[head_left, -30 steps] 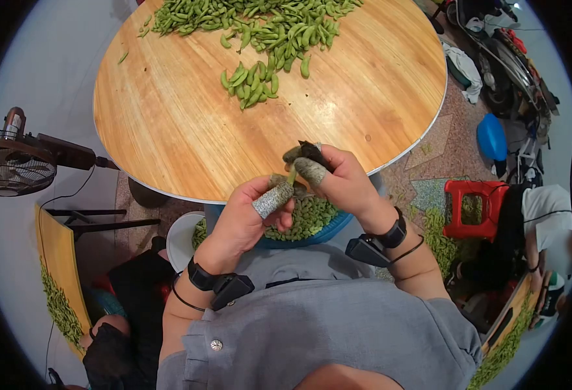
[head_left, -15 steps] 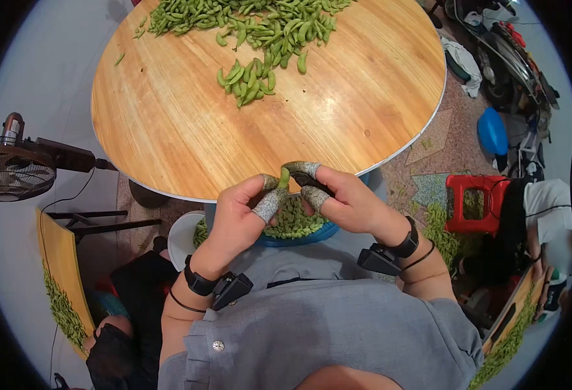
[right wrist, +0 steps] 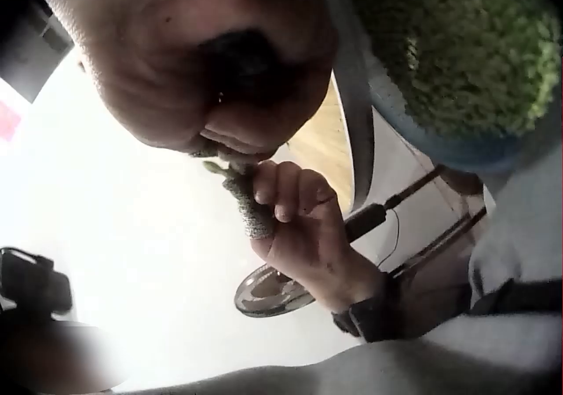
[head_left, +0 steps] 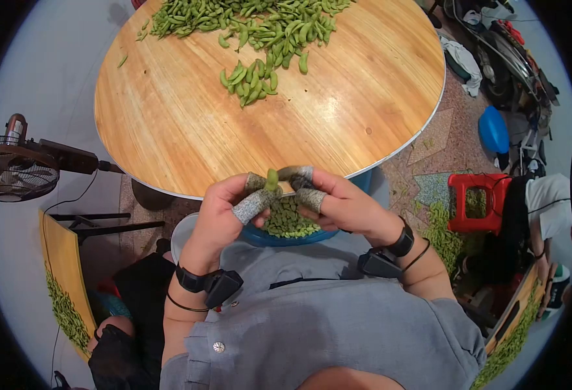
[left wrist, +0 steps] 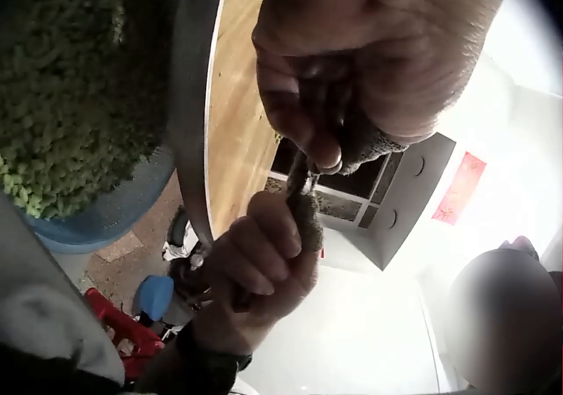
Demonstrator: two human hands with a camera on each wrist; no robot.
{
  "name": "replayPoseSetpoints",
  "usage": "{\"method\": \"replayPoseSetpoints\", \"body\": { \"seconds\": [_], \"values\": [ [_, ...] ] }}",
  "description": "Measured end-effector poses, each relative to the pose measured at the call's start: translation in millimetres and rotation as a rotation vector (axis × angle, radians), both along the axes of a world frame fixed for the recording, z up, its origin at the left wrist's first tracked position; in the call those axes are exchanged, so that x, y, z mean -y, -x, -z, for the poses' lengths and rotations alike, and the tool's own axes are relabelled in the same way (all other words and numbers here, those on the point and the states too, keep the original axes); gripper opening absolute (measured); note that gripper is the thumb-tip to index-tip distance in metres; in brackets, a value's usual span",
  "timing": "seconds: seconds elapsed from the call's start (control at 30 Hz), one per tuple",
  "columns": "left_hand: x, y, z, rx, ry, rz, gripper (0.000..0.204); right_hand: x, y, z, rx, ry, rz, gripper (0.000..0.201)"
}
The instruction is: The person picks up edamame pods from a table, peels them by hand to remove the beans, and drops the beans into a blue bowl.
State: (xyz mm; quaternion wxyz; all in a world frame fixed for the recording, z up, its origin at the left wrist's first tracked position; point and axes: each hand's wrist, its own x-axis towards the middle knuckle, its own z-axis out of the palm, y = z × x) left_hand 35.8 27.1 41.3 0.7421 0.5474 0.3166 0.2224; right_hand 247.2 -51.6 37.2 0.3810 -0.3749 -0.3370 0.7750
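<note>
My left hand [head_left: 224,205] pinches a green soybean pod [head_left: 271,180] between thumb and forefinger, with the pod's tip pointing up. Grey speckled sleeves cover its thumb and forefinger. My right hand [head_left: 341,203] meets it from the other side, its covered fingertips right at the pod. Its fingers look curled in the left wrist view, and I cannot tell whether they grip the pod. Something dark shows around its forefinger. Below both hands stands a blue basin [left wrist: 106,226] heaped with green shelled beans [head_left: 290,218].
Piles of soybean pods [head_left: 253,81] lie on the round wooden table [head_left: 188,130]. A fan [head_left: 19,162] stands left, a white bucket [head_left: 180,237] beside the basin. To the right are a red stool [head_left: 478,203], a blue object [head_left: 492,130] and another person [head_left: 549,208].
Both hands have come down toward me and shifted a little left since the first frame. The pod now stands more upright in the left fingers, and the right fingertips have drawn slightly apart from them.
</note>
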Motion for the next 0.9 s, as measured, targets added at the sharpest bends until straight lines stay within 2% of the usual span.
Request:
{"method": "replayPoseSetpoints", "body": {
  "seconds": [0.13, 0.23, 0.37, 0.47, 0.53, 0.57, 0.63, 0.67, 0.73, 0.77, 0.83, 0.87, 0.9],
  "values": [
    [2, -2, 6, -0.008, 0.061, 0.001, 0.013, 5, 3, -11, 0.119, -0.189, 0.106, 0.042],
    [5, -4, 5, -0.035, 0.024, 0.032, 0.014, 4, 4, -10, 0.191, -0.284, 0.069, 0.042],
    [8, -4, 3, -0.066, -0.016, 0.043, 0.014, 5, 4, -8, 0.221, -0.265, 0.059, 0.041],
    [10, -3, 6, -0.084, -0.056, 0.046, 0.015, 6, 4, 0, 0.269, -0.342, 0.059, 0.041],
    [13, -3, 6, -0.151, -0.322, 0.045, 0.014, 6, 5, 0, 0.232, -0.288, 0.064, 0.039],
    [12, -2, 5, -0.151, -0.323, 0.047, 0.014, 8, 2, 0, 0.232, -0.288, 0.067, 0.039],
    [10, 2, 6, -0.010, 0.064, 0.111, 0.013, 13, -4, -1, -0.359, 0.237, -0.051, 0.037],
    [10, 2, 10, -0.011, 0.065, 0.111, 0.013, 14, -3, 1, -0.360, 0.238, -0.051, 0.037],
    [8, 0, 22, 0.310, 0.509, 0.203, 0.010, 15, 3, 6, -0.424, 0.352, -0.014, 0.035],
    [9, -1, 24, 0.308, 0.510, 0.206, 0.010, 15, 2, 5, -0.426, 0.351, -0.012, 0.035],
    [13, -8, 25, -0.010, 0.265, 0.052, 0.013, 15, -1, 1, -0.176, 0.208, 0.041, 0.035],
    [15, -11, 27, -0.009, 0.270, 0.054, 0.013, 16, -1, -1, -0.175, 0.213, 0.043, 0.035],
    [17, -13, 30, -0.114, -0.095, 0.022, 0.013, 17, 2, -2, -0.093, 0.184, 0.050, 0.034]
  ]
}}
